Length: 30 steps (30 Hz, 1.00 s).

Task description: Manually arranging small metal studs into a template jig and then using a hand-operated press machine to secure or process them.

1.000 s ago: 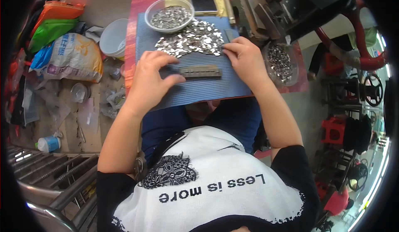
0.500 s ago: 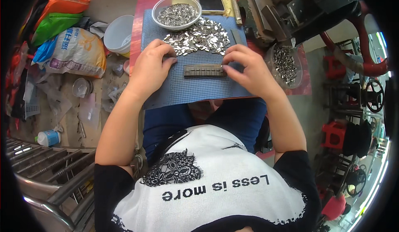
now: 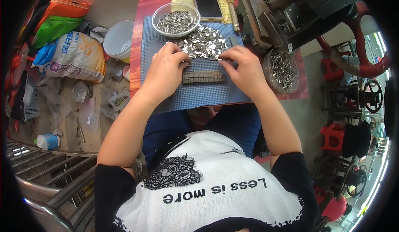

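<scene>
A dark slotted metal bar [image 3: 204, 77] lies crosswise on the blue textured mat [image 3: 166, 103] in front of me. Just above its left end is my left hand [image 3: 168, 71], fingers curled and thumb drawn in; whatever the fingertips hold is hidden. My right hand [image 3: 244, 69] pinches a small shiny metal piece with thumb and forefinger, at the near right edge of the pile. That pile of small silvery metal pieces [image 3: 203, 42] spreads over the mat beyond the bar. Behind it stands a clear round bowl [image 3: 156, 27] full of thin metal pins.
At the back lie a phone [image 3: 208, 4] and a straw brush [image 3: 232, 7]. A dark machine [image 3: 307, 22] with a curved red handle rises on the right, beside a clear tub [image 3: 282, 71] of metal parts. To the left are a white bucket [image 3: 118, 40] and bulging sacks [image 3: 77, 59].
My right hand has left the bar's right end and moved away from me to the pile's edge. My left hand has shifted right, toward the bar's left end.
</scene>
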Tool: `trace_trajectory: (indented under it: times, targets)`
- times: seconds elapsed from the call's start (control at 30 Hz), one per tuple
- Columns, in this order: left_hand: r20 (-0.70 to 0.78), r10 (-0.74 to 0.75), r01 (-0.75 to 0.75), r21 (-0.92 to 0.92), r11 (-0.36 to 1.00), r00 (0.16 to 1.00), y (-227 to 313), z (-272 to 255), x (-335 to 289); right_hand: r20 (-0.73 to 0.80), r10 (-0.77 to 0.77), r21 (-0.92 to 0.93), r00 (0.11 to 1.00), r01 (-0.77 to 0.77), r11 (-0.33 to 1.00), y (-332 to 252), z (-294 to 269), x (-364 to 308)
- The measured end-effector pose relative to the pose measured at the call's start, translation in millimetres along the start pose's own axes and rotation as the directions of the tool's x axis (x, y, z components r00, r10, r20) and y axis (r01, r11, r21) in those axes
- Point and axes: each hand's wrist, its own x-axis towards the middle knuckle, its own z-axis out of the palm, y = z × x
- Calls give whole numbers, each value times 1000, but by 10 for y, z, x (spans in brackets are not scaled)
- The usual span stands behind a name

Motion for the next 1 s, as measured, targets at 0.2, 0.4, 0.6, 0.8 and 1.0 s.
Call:
trace_trajectory:
  times: [0.2,0.4,0.6,0.8,1.0]
  targets:
    - [37,-60,59,25,998,998,99,-37,5,127,-59,-135,990,76,988,55,61,144]
    - [-7,-92,91,-95,991,996,151,-122,-1,163,6,64,987,-17,998,-7,-50,74]
    - [65,-198,208,-353,912,978,156,-247,-102,235,-101,186,967,58,981,-131,-75,-47]
    - [154,-220,265,-409,873,963,145,-170,-126,268,-144,126,953,114,985,-154,-22,-32]
    - [21,-3,7,-187,982,1000,158,-101,-172,299,-71,161,952,22,987,-178,-17,-24]
